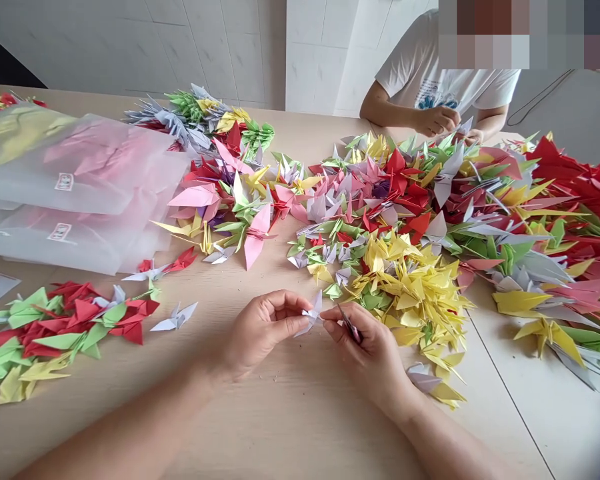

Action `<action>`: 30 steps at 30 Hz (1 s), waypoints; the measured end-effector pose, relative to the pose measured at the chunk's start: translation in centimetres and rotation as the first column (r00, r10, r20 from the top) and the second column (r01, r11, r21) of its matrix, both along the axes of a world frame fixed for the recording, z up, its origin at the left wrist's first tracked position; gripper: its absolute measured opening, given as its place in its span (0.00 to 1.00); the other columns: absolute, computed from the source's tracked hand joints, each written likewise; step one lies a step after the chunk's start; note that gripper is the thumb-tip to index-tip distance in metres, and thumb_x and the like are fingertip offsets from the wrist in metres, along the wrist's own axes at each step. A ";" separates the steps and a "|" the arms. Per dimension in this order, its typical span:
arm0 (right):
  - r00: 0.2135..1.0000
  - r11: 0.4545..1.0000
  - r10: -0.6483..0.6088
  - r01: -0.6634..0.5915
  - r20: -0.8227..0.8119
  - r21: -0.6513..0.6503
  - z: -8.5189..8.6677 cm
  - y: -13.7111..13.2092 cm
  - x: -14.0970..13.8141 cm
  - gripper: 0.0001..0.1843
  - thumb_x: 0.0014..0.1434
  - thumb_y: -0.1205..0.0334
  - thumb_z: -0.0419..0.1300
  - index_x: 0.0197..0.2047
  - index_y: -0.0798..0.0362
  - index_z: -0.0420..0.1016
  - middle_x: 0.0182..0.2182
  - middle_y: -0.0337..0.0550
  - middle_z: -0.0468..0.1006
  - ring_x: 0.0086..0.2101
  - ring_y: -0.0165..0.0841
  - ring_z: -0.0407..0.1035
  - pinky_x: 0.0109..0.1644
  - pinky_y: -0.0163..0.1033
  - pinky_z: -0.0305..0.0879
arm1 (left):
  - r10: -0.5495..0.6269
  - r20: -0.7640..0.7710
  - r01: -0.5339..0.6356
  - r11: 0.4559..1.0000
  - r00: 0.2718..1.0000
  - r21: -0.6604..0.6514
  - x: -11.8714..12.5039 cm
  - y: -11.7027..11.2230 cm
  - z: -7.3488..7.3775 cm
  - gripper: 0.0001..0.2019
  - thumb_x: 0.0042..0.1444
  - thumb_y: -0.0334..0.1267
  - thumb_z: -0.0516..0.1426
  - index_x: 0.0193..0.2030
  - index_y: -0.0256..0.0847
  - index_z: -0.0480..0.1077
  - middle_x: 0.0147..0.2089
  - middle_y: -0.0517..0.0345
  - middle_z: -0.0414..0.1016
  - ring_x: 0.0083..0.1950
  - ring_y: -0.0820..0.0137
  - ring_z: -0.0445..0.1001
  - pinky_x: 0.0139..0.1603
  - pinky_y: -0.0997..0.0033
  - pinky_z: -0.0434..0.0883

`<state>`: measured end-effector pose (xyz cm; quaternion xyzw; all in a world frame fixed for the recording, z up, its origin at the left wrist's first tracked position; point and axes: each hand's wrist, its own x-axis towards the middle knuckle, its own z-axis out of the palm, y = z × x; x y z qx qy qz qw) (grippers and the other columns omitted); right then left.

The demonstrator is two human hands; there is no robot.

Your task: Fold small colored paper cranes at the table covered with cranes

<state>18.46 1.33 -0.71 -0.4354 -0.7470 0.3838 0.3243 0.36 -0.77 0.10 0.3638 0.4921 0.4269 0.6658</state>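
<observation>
Between my hands, above the table, is a small pale lilac paper crane (314,312). My left hand (267,327) pinches one side of it between thumb and fingers. My right hand (367,343) is closed, its thumb and fingertip at the crane's other end. Held in that same hand is a small tool with a dark narrow tip and a pinkish part, apparently small scissors (351,325); the palm hides most of it. A loose lilac crane (175,317) lies on the table left of my left hand. Yellow paper cranes (405,267) are heaped just beyond my right hand.
Mixed coloured cranes (375,180) spread across the table's middle and right. Frosted plastic bags (80,233) of folded paper lie at the left, with red and green cranes (75,320) in front. Across the table, a person in a white T-shirt (425,73) handles a pale paper piece.
</observation>
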 end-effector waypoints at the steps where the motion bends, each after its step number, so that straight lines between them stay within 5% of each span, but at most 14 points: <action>1: 1.000 1.000 -0.003 0.003 0.012 -0.021 0.0 0.0 0.0 0.05 0.61 0.63 0.55 0.35 0.52 0.72 0.26 0.37 0.70 0.27 0.29 0.63 0.29 0.32 0.59 | 0.008 0.003 -0.008 1.000 1.000 -0.003 0.0 0.0 0.0 0.07 0.50 0.34 0.61 0.37 0.39 0.71 0.34 0.60 0.71 0.35 0.74 0.66 0.38 0.74 0.63; 20: 0.988 0.986 0.131 -0.121 0.086 -0.111 1.0 -0.1 0.0 0.06 0.60 0.61 0.56 0.34 0.53 0.72 0.23 0.36 0.67 0.24 0.28 0.59 0.27 0.32 0.55 | 0.028 0.218 -0.018 0.999 0.976 -0.046 0.0 0.0 0.2 0.03 0.55 0.34 0.57 0.36 0.38 0.69 0.34 0.60 0.73 0.39 0.72 0.72 0.45 0.68 0.70; 30: 0.981 0.936 0.099 -0.149 -0.169 -0.318 0.6 -0.1 0.4 0.15 0.62 0.55 0.53 0.49 0.51 0.69 0.38 0.44 0.75 0.39 0.35 0.69 0.40 0.36 0.66 | 0.183 0.160 -0.177 0.983 0.970 -0.049 0.1 0.2 0.3 0.05 0.51 0.35 0.60 0.34 0.39 0.68 0.35 0.63 0.69 0.40 0.73 0.70 0.43 0.68 0.73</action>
